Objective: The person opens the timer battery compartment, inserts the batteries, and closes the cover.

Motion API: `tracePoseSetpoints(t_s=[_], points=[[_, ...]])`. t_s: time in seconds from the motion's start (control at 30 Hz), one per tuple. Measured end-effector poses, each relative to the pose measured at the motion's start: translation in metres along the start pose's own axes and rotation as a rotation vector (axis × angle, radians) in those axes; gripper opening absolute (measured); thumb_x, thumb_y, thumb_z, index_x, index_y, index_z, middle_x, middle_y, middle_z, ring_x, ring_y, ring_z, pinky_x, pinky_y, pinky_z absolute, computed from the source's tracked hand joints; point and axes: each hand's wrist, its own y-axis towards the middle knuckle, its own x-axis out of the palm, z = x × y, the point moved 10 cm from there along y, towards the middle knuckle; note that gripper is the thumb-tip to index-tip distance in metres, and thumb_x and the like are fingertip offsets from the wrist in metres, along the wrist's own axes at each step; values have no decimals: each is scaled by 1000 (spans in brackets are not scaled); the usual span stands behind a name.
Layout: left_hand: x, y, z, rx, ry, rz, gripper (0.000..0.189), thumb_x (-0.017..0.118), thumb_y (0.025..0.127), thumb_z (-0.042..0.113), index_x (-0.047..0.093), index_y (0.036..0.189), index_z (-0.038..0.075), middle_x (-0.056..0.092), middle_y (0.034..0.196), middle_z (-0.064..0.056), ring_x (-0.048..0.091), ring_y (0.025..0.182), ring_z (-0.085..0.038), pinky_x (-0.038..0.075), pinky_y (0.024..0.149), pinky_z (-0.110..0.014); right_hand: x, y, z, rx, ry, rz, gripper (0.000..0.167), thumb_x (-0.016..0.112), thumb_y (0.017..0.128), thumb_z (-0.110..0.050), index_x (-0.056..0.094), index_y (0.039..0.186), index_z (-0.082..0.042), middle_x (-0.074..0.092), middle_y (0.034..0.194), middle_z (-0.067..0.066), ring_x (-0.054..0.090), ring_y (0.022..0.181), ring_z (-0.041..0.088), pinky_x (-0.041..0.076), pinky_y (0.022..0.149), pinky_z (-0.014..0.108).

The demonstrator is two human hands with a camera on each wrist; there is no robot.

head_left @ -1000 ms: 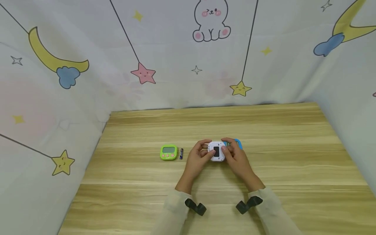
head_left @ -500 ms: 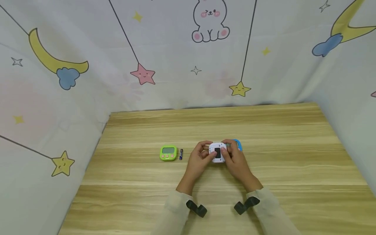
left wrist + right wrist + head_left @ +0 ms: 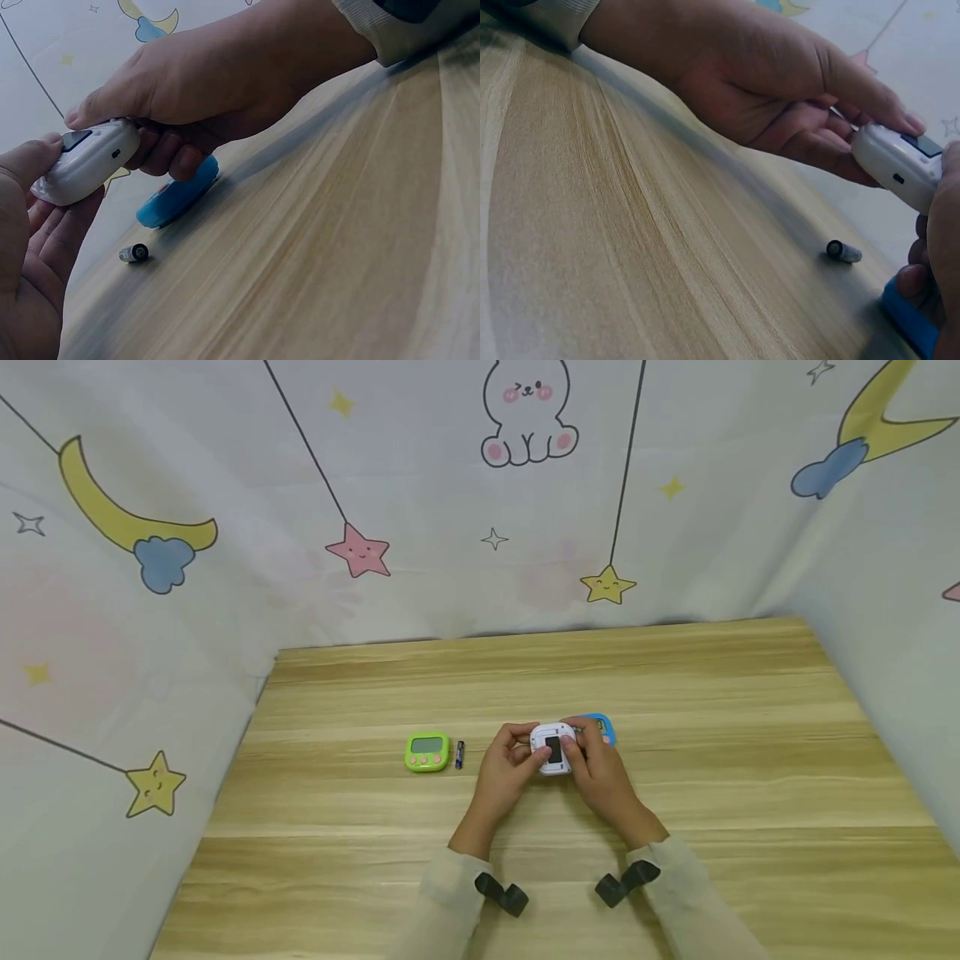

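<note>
A white digital timer [image 3: 555,748] is held up with its back showing, a dark rectangle in its middle. My left hand [image 3: 505,768] grips its left edge, thumb on the back. On the opposite edge my right hand [image 3: 603,772] holds it, its thumb also on the back near the dark rectangle. Below the timer, a blue timer [image 3: 176,196] lies on the table, partly covered by my right hand. A small battery [image 3: 844,251] lies under the held timer in both wrist views.
A green timer [image 3: 427,752] with pink buttons lies face up to the left. Close beside it lies a battery [image 3: 460,755]; whether it is the one in the wrist views I cannot tell. The wood-grain table [image 3: 360,860] ends at a printed curtain [image 3: 435,468].
Both hands keep their grip on the white timer, with only tiny shifts. Slightly more of the blue timer shows beside the right hand. The head view has shifted a little.
</note>
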Motion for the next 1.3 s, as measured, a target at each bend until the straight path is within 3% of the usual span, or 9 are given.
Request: tracePoseSetpoints(t_s=[0.1, 0.33, 0.77, 1.3], points=[[1, 1, 3, 8, 3, -5, 39, 68, 90, 1, 52, 125, -7, 60, 107, -7, 65, 94, -13, 53, 77, -23, -1, 1, -2, -9, -11, 1, 26, 51, 102, -16, 47, 127, -9, 54, 69, -8, 44, 57, 9, 38, 52, 27], [-1, 0, 1, 0, 9, 17, 39, 69, 89, 1, 53, 123, -6, 60, 112, -11, 65, 94, -13, 53, 77, -23, -5, 0, -2, 1, -22, 18, 24, 48, 103, -14, 51, 126, -10, 60, 84, 2, 49, 67, 14, 41, 58, 31], [-1, 0, -1, 12, -14, 3, 41, 69, 90, 2, 52, 126, -5, 56, 102, -8, 66, 97, -17, 54, 77, -24, -6, 0, 4, 30, 86, 33, 22, 48, 103, -17, 52, 124, -10, 44, 62, -12, 39, 52, 6, 36, 48, 26], [-6, 0, 1, 9, -3, 24, 45, 70, 90, 3, 50, 129, -6, 57, 101, -6, 66, 95, -15, 53, 75, -22, -8, 0, 12, 69, 177, 79, 9, 54, 101, -16, 49, 104, -9, 51, 65, -7, 43, 54, 7, 37, 47, 23]])
